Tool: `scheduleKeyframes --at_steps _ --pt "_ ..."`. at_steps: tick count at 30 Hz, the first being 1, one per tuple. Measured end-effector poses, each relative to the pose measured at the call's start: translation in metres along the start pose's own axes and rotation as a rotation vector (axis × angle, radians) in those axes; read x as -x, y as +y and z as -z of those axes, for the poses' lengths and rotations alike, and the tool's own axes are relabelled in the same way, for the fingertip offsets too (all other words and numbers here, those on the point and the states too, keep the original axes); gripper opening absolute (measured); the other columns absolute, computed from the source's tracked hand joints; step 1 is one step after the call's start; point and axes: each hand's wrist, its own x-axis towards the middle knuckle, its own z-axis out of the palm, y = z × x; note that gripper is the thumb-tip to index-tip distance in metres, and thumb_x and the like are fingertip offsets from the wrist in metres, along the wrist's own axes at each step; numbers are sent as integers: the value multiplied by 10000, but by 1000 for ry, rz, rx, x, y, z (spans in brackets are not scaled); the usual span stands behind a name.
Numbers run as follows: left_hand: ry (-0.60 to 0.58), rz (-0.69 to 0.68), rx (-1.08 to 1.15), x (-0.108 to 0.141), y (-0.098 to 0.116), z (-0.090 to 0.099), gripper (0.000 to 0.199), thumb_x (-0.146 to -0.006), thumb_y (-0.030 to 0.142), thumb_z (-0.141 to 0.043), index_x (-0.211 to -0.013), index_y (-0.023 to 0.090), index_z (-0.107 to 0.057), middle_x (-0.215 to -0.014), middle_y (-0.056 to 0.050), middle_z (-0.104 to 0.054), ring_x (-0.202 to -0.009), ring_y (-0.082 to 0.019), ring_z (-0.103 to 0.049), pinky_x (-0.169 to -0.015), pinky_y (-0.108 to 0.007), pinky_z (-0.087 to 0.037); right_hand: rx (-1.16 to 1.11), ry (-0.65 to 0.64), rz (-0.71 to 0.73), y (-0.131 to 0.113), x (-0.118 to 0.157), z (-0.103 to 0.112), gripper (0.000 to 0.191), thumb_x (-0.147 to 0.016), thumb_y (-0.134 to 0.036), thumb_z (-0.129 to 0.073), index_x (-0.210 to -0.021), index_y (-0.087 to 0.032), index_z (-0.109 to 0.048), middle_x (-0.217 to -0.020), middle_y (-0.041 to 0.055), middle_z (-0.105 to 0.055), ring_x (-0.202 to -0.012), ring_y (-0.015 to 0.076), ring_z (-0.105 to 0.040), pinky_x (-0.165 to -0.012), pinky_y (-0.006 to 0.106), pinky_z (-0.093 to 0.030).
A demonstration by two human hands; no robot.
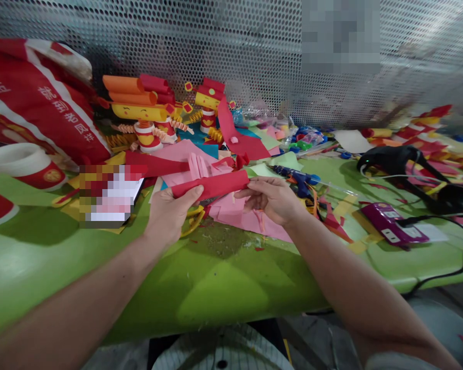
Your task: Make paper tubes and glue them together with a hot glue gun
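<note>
A rolled red paper tube (pixel 224 186) is held level above the green table. My left hand (pixel 172 208) is closed around its left end, thumb on top. At the tube's right end, the fingertips of my right hand (pixel 268 198) pinch or touch the paper edge; those fingers are bent together. Pink paper sheets (pixel 270 228) lie beneath and behind the tube. Under my left hand sits a yellow-handled tool (pixel 193 223), partly hidden. A blue glue gun (pixel 301 180) rests just right of the pink paper.
Paper figures (pixel 142 115) stand behind, near a metal mesh wall. Paper cups (pixel 27 162), a red bag (pixel 42 103) and a phone (pixel 118 198) are at left. At right are a purple power strip (pixel 393 223), its black cable and a black headset-like device (pixel 393 162).
</note>
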Motion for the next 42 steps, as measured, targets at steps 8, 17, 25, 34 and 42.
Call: scheduleKeyframes --at_steps 8,17,25,34,42 --pt "13 -25 -25 -1 -2 1 205 -540 307 -786 -666 170 -700 -624 -24 -677 -642 -166 -638 -603 -283 -543 21 -5 44 -1 3 -1 292 -597 -401 -721 -693 -148 -611 -699 84 -733 -403 147 -621 -414 251 -532" --pt "-94 37 34 -4 -4 5 233 -529 298 -806 -689 157 -711 -699 -36 -708 -657 -158 -640 -629 -286 -539 101 66 48 -1 1 -3 321 -499 -386 -795 -566 -156 -582 -456 -9 -635 -249 63 -453 -241 162 -348" --pt "-212 140 219 -1 7 1 197 -522 245 -805 -659 167 -686 -708 -37 -709 -677 -167 -660 -602 -281 -540 55 65 35 -4 2 0 269 -522 -324 -774 -530 -180 -546 -310 -65 -501 -208 47 -374 -216 160 -190" --pt "-253 214 164 -5 9 7 225 -519 267 -820 -664 162 -685 -750 -60 -712 -671 -159 -647 -585 -262 -538 78 66 80 -3 1 1 305 -489 -390 -789 -555 -179 -580 -276 -68 -480 -177 41 -305 -214 169 -150" --pt "-221 222 91 -5 8 7 236 -502 222 -825 -691 164 -696 -763 -50 -710 -667 -148 -638 -598 -249 -532 122 80 76 1 1 -4 339 -476 -429 -792 -541 -176 -576 -279 -59 -481 -204 43 -346 -228 151 -180"
